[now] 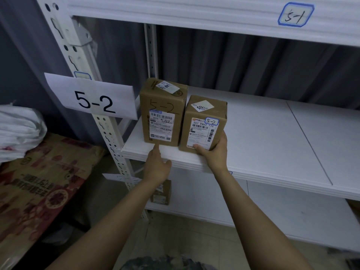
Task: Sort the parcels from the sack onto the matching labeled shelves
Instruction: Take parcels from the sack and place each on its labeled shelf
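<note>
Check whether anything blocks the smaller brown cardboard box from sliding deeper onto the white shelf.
Nothing visible does: the white shelf behind the smaller brown cardboard box is bare; the taller cardboard box stands beside it, not behind.

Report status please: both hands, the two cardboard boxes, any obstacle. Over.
Left hand open, fingertip touching taller brown cardboard box. Right hand grips shorter brown cardboard box. Both upright on white shelf by paper 5-2 sign. No obstacle seen.
</note>
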